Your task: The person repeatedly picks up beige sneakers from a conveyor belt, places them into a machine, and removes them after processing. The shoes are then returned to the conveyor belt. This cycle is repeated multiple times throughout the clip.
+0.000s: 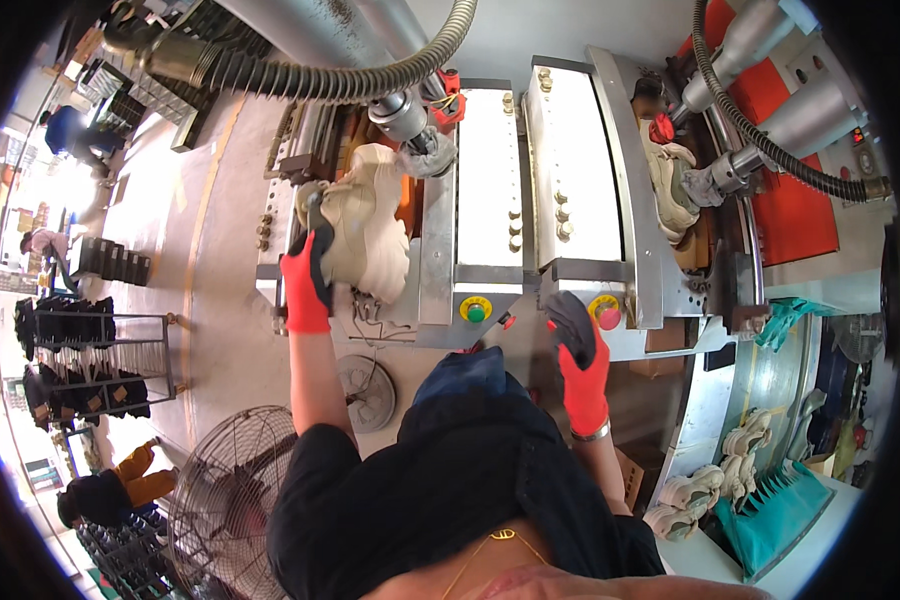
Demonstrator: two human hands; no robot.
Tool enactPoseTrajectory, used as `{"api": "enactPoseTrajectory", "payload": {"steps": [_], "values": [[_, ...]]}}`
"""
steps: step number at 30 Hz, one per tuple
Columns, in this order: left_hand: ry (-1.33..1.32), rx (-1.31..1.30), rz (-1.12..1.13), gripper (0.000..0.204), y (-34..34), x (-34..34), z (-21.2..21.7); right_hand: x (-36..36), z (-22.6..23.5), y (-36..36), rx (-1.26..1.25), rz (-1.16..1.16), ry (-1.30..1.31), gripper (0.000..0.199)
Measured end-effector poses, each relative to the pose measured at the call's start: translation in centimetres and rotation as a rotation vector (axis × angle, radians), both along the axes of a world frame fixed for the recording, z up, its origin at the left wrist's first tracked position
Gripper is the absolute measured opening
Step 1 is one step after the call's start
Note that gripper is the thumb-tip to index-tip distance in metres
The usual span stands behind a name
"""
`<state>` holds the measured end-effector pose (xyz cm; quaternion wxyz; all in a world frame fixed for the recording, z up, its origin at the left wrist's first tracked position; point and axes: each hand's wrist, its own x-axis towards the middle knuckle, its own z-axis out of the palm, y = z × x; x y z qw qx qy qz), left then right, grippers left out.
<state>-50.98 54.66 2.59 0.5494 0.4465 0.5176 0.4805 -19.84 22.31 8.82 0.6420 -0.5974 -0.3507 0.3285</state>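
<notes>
My left hand [308,282], in a red glove with dark fingers, grips the near left edge of a beige shoe [362,215]. That shoe lies on its side in the left station of a machine, below a metal press rod [400,120] with a wrapped tip. My right hand [578,358], gloved alike, is held out with its fingers stretched and holds nothing. It hovers beside a red push button [607,316] on a yellow ring; whether it touches the button I cannot tell. A green push button [476,311] sits to its left.
Another beige shoe [670,190] sits in the right station under a second rod [735,172]. Ribbed hoses [340,85] arch overhead. A caged fan [232,500] stands at my left. Beige shoes [692,488] and a green sheet [775,520] lie at right. Other people work far left.
</notes>
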Motion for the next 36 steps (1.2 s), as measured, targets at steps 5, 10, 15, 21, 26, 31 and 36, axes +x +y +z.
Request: {"api": "enactPoseTrajectory", "payload": {"steps": [5, 10, 15, 21, 26, 31, 36], "values": [[0.042, 0.128, 0.063, 0.048, -15.2, 0.5, 6.9, -2.3, -0.6, 0.7, 0.003, 0.341, 0.124, 0.068], [0.042, 0.291, -0.114, 0.063, -25.4, 3.8, 9.9, -3.8, -0.6, -1.7, 0.102, 0.480, 0.426, 0.092], [-0.004, 0.391, -0.293, 0.089, -33.4, 7.7, 7.6, -1.4, 1.2, -9.7, 0.173, 0.168, 0.355, 0.084], [0.026, 0.499, -0.799, 0.084, -41.5, 17.5, 7.5, 4.9, 0.9, -23.6, 0.312, -0.276, 0.371, 0.063], [-0.087, 0.755, -1.346, 0.070, -47.3, 27.5, 9.1, 9.7, -5.9, -34.3, 0.544, -0.488, 0.391, 0.053], [-0.293, 0.753, -1.646, 0.063, -53.7, 37.5, 9.8, 12.4, -14.7, -44.1, 0.656, -0.522, 0.383, 0.051], [-0.273, 0.573, -1.812, 0.070, -58.5, 43.8, 7.7, 15.9, -10.9, -48.4, 0.976, -0.573, 0.942, 0.056]]}}
